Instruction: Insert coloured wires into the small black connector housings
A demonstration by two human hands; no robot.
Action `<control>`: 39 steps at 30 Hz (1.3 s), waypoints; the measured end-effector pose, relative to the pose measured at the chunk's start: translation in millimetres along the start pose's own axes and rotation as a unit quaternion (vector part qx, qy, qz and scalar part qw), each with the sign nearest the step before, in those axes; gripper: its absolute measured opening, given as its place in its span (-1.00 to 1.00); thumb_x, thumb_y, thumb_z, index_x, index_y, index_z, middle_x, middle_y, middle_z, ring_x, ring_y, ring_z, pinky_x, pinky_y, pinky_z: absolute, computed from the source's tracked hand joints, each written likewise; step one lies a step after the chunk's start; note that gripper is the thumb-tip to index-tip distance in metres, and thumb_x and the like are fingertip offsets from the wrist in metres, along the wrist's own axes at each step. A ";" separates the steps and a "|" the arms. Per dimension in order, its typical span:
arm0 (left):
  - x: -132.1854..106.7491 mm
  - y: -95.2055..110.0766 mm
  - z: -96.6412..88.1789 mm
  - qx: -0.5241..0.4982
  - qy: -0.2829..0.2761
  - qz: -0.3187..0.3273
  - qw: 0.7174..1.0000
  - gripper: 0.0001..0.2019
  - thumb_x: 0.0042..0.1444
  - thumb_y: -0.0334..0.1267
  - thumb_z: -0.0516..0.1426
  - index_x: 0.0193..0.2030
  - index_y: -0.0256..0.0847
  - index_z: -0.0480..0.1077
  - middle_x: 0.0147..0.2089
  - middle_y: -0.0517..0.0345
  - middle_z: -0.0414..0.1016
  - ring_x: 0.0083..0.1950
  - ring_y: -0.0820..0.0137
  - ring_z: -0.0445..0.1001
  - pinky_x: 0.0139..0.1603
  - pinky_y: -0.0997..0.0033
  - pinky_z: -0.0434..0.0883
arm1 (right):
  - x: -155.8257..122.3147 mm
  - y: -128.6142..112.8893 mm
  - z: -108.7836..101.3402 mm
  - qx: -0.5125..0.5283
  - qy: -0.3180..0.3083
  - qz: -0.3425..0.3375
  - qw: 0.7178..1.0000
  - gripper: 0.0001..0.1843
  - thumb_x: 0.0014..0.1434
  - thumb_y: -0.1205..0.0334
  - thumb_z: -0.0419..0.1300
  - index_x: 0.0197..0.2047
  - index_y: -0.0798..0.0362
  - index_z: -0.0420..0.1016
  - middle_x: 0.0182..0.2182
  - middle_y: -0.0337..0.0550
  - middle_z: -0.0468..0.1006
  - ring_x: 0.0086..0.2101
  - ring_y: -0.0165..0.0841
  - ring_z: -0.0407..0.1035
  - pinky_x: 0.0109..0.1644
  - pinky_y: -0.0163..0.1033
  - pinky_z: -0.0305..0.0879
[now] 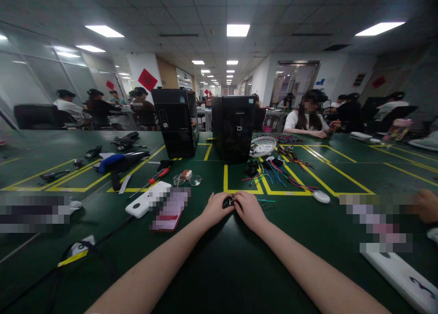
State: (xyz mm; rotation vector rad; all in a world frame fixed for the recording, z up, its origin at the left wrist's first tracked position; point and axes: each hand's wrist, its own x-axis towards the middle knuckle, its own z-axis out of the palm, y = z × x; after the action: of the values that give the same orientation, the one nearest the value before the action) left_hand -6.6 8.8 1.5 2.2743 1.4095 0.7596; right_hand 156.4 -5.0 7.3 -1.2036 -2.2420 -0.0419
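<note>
My left hand (215,208) and my right hand (249,208) rest side by side on the dark green table (219,268), fingers curled in. Between them they pinch a small black part (230,201); it is too small to name. Just beyond the hands runs a yellow tape line (239,191) marking a square on the table. Behind that square stand two black computer towers, one at the left (175,121) and one at the right (233,128).
A white power bank (143,201), a red-handled screwdriver (158,174) and glasses (186,179) lie at the left. Coloured wires (277,175), a white basket (263,146) and a white mouse (320,196) sit at the right. A seated person (308,118) and others work at the back. Another person's hand (427,205) shows at the right edge.
</note>
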 end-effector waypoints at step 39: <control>-6.7 -6.0 -5.4 -0.052 0.003 0.069 0.996 -0.71 -0.03 -0.22 0.21 -0.14 -0.19 0.36 -0.11 0.08 0.44 -0.07 0.27 0.39 0.00 0.31 0.30 | -4.6 -12.0 -4.2 0.010 -0.014 -0.015 1.000 -0.91 0.14 0.36 0.05 -0.28 0.07 0.34 -0.26 -0.11 0.42 -0.21 -0.33 0.28 -0.11 -0.21 0.21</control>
State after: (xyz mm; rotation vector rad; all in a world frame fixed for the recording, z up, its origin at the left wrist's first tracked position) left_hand -16.5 5.5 0.8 2.3082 1.1957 0.8610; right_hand 151.1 -16.8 11.3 -1.1669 -2.2803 -0.0150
